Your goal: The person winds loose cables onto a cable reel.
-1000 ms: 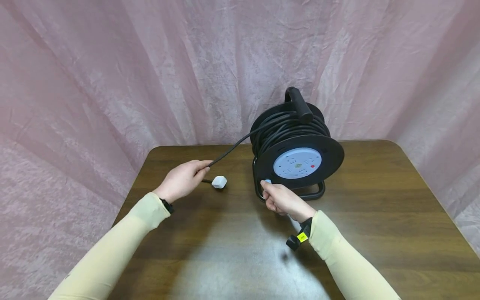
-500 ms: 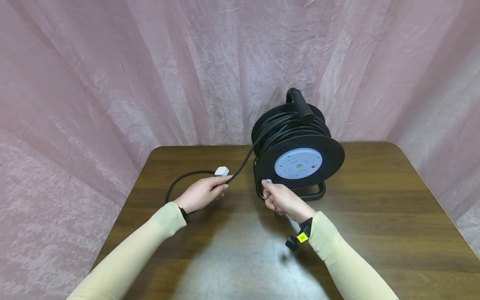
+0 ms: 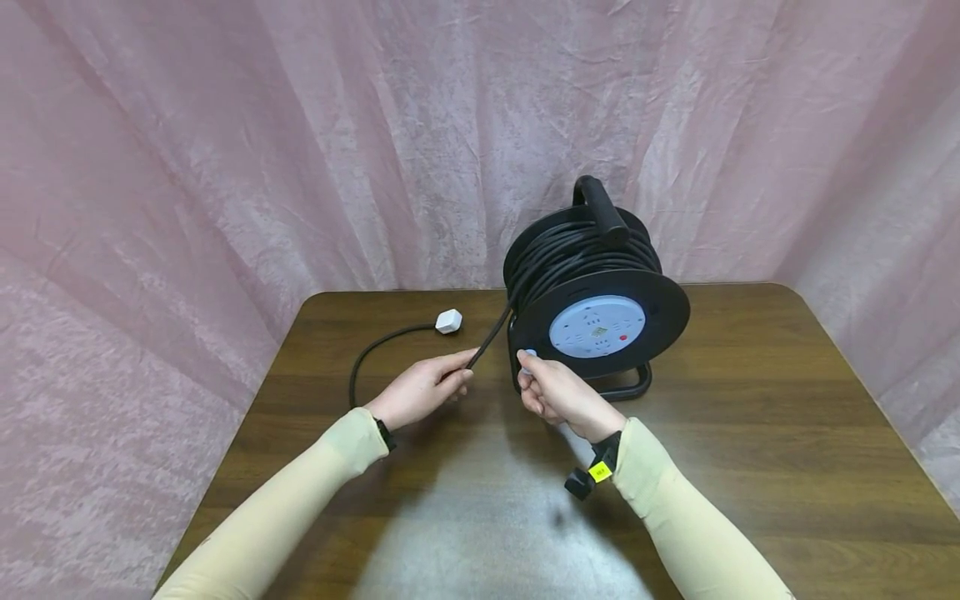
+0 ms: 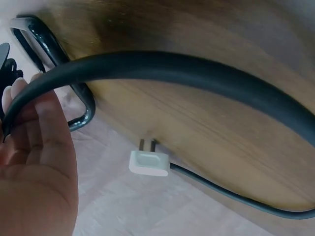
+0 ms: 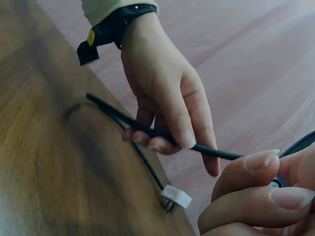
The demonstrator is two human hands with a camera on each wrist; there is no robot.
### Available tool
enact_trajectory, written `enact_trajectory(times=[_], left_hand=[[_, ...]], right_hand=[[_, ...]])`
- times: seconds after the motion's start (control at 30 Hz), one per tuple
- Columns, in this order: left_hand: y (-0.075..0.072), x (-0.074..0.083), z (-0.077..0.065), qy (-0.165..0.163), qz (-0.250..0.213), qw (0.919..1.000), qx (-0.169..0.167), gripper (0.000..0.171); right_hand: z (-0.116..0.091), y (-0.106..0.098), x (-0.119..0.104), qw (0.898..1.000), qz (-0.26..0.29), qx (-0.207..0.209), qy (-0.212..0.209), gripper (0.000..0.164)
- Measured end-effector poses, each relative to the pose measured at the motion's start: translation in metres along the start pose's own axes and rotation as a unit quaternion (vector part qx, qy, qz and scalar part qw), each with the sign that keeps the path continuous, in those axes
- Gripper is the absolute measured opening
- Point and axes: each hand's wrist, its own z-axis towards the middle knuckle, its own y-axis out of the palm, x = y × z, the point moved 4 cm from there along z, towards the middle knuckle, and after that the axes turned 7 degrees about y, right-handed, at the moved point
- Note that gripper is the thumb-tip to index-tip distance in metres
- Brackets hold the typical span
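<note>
A black cable reel [image 3: 573, 250] stands on the table, thick with wound cable, its front disc carrying a pale round socket panel [image 3: 597, 326] with a red button. My right hand [image 3: 558, 396] pinches the small pale crank knob [image 3: 529, 357] at the disc's lower left edge. Left of the reel, my left hand [image 3: 423, 387] holds the black cable [image 3: 491, 335] between thumb and fingers, and the cable runs from there up to the reel. Its tail curves round to a white plug [image 3: 448, 322] on the table; the plug's metal pins show in the left wrist view.
The reel rests on a black tubular frame [image 3: 626, 392] with a carry handle [image 3: 600, 208] on top. The brown wooden table [image 3: 772, 433] reaches back to a pink curtain [image 3: 420, 150]. A black strap with a camera is on each wrist.
My left hand has moved right and nearer the reel with the cable, and the plug has slid back. My right hand has shifted slightly left with the knob as the disc turned a little.
</note>
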Motion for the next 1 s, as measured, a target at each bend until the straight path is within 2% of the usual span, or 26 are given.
enact_trajectory(times=[0.23, 0.43, 0.73, 1.0], left_hand=[[0.009, 0.008, 0.002, 0.021, -0.025, 0.9988, -0.037, 0.050], [0.015, 0.006, 0.001, 0.026, -0.024, 0.9980, -0.053, 0.050], [0.018, -0.005, -0.003, 0.017, 0.003, 0.9984, -0.054, 0.039], [0.014, -0.004, -0.003, 0.014, 0.009, 0.9992, -0.038, 0.038]], right_hand=[[0.000, 0.002, -0.004, 1.000, 0.005, -0.006, 0.000, 0.054], [-0.002, 0.003, -0.009, 1.000, -0.001, -0.006, -0.007, 0.056], [-0.007, 0.004, -0.022, 1.000, -0.009, 0.003, -0.021, 0.055], [-0.010, 0.003, -0.029, 1.000, -0.009, -0.005, -0.028, 0.057]])
